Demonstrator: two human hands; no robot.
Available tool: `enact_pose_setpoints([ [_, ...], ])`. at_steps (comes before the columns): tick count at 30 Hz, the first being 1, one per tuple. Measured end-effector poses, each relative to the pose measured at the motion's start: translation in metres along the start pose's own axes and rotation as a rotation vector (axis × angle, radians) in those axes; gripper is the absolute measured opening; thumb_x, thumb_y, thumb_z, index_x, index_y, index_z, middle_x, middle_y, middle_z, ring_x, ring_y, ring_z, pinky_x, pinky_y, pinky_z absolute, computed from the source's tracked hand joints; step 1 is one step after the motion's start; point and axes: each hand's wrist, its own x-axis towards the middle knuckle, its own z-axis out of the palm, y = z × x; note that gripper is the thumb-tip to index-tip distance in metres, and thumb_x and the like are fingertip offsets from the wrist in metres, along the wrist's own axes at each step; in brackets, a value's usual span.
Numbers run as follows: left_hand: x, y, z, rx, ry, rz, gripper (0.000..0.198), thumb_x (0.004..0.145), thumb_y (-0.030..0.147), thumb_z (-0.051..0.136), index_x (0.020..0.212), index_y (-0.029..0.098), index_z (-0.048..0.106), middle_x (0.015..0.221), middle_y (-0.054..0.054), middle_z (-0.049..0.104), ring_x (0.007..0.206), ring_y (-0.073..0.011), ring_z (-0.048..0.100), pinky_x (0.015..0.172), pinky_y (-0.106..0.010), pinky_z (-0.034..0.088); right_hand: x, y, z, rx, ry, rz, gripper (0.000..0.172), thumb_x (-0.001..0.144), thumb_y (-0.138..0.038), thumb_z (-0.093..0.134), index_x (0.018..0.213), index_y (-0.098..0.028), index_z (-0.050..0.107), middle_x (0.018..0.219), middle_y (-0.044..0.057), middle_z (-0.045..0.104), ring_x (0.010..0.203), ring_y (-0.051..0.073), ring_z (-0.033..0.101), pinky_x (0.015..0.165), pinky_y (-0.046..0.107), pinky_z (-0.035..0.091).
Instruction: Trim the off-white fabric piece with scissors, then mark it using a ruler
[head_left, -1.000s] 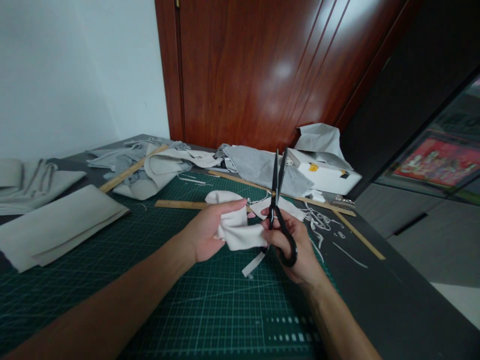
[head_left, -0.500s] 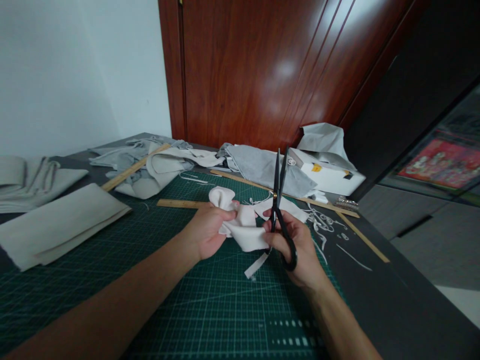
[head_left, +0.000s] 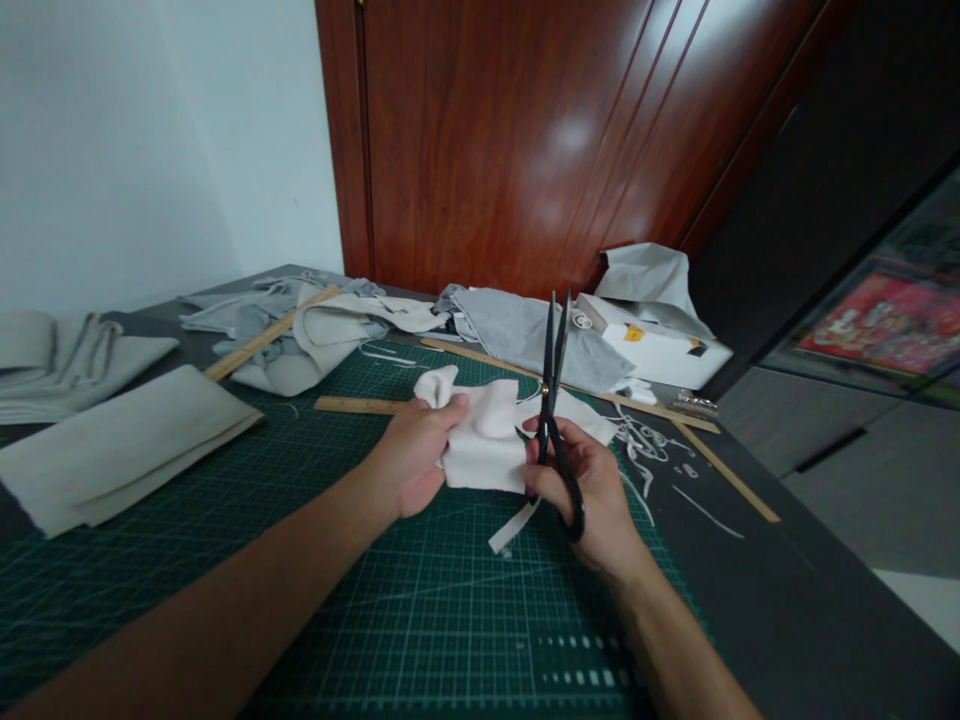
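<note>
A piece of white fabric [head_left: 487,445] is held above the green cutting mat [head_left: 420,620]. My left hand [head_left: 416,450] is closed on its bunched left end, thumb on top. My right hand [head_left: 581,490] holds black scissors [head_left: 551,390], blades pointing up and away, slightly apart. The thumb and fingers of that hand also meet the fabric's right edge. Below them a narrow white strip [head_left: 514,527] lies on the mat. Another flat white fabric piece [head_left: 581,415] lies behind the right hand, partly hidden by it.
Folded cream fabric [head_left: 112,450] lies at the left. Grey and cream scraps [head_left: 300,330] heap at the back, with wooden rulers [head_left: 360,405] among them. At the back right stands a white box [head_left: 660,345]. Thin offcuts [head_left: 645,440] tangle on the right of the dark table [head_left: 780,580].
The white fabric has been spread from a looped, folded shape into a flatter panel between my hands. The scissors have shifted slightly left, their blades a little closer together.
</note>
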Motion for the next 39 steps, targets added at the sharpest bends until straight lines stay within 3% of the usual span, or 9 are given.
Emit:
enact_pose_setpoints([
  [4,-0.006,0.005,0.001,-0.031,-0.262,-0.084,0.011,0.088,0.008,0.076,0.098,0.008,0.078,0.095,-0.017,0.082,0.077,-0.0255,0.080,0.075,-0.037,0.067,-0.001,0.000,0.002,0.001,-0.019,-0.012,0.043,0.059,-0.004,0.082,0.099,-0.021,0.077,0.072,-0.006,0.070,0.062,0.013,0.056,0.058,0.026,0.042],
  [6,-0.007,0.005,0.000,0.002,-0.316,-0.080,0.018,0.079,-0.001,0.077,0.094,0.007,0.080,0.093,-0.017,0.082,0.077,-0.0252,0.080,0.075,-0.035,0.066,-0.001,-0.001,0.001,-0.001,-0.016,-0.020,0.044,0.059,-0.004,0.082,0.100,-0.021,0.077,0.072,-0.006,0.071,0.063,0.013,0.057,0.059,0.025,0.042],
  [11,0.000,-0.003,-0.006,0.171,-0.134,0.089,0.004,0.082,0.010,0.078,0.078,0.010,0.077,0.077,-0.010,0.079,0.070,-0.0216,0.076,0.070,-0.031,0.063,-0.001,-0.003,0.001,-0.003,-0.007,-0.028,0.042,0.063,-0.006,0.084,0.101,-0.020,0.076,0.072,-0.007,0.070,0.062,0.011,0.056,0.059,0.023,0.042],
  [16,0.008,-0.010,-0.016,0.506,0.088,0.445,0.030,0.085,0.044,0.083,0.077,0.015,0.077,0.088,-0.014,0.081,0.091,-0.0317,0.078,0.083,-0.041,0.062,-0.003,-0.001,0.008,0.005,-0.005,-0.030,0.043,0.061,-0.005,0.087,0.100,-0.020,0.075,0.071,-0.007,0.070,0.061,0.010,0.056,0.058,0.021,0.042],
  [19,0.009,-0.010,-0.016,0.560,0.111,0.612,0.032,0.087,0.048,0.081,0.092,0.017,0.081,0.107,-0.015,0.083,0.109,-0.0338,0.077,0.102,-0.046,0.059,-0.007,-0.002,0.012,0.011,-0.002,-0.042,0.047,0.061,-0.003,0.089,0.101,-0.020,0.074,0.071,-0.008,0.070,0.062,0.010,0.056,0.059,0.020,0.044],
  [23,0.006,-0.010,-0.011,0.361,0.069,0.703,0.035,0.085,0.047,0.084,0.104,0.018,0.080,0.118,-0.012,0.083,0.114,-0.0293,0.076,0.108,-0.043,0.057,-0.009,-0.002,0.016,0.013,-0.001,-0.059,0.049,0.061,-0.005,0.092,0.104,-0.021,0.073,0.073,-0.009,0.070,0.063,0.009,0.058,0.061,0.020,0.047],
  [30,0.003,0.000,-0.001,0.070,0.011,0.661,0.047,0.076,0.052,0.093,0.104,0.016,0.080,0.102,-0.009,0.084,0.084,-0.0224,0.079,0.071,-0.030,0.065,-0.012,0.006,0.023,-0.017,-0.049,-0.061,0.045,0.066,-0.020,0.099,0.104,-0.021,0.075,0.075,-0.005,0.071,0.063,0.012,0.060,0.060,0.024,0.050],
  [34,0.000,0.028,0.016,-0.174,-0.045,0.704,0.044,0.074,0.043,0.097,0.106,0.019,0.078,0.117,-0.009,0.084,0.102,-0.0231,0.080,0.090,-0.033,0.067,-0.022,0.004,0.028,-0.044,-0.081,-0.069,0.045,0.075,-0.036,0.097,0.110,-0.021,0.074,0.080,-0.001,0.072,0.064,0.014,0.063,0.059,0.026,0.050],
  [39,-0.008,0.055,0.033,-0.321,-0.085,0.754,0.039,0.075,0.032,0.095,0.107,0.023,0.076,0.121,-0.006,0.084,0.111,-0.0242,0.080,0.100,-0.037,0.066,-0.051,0.003,0.039,-0.056,-0.106,-0.110,0.051,0.086,-0.052,0.090,0.124,-0.024,0.070,0.088,0.001,0.073,0.073,0.017,0.064,0.065,0.028,0.050],
])
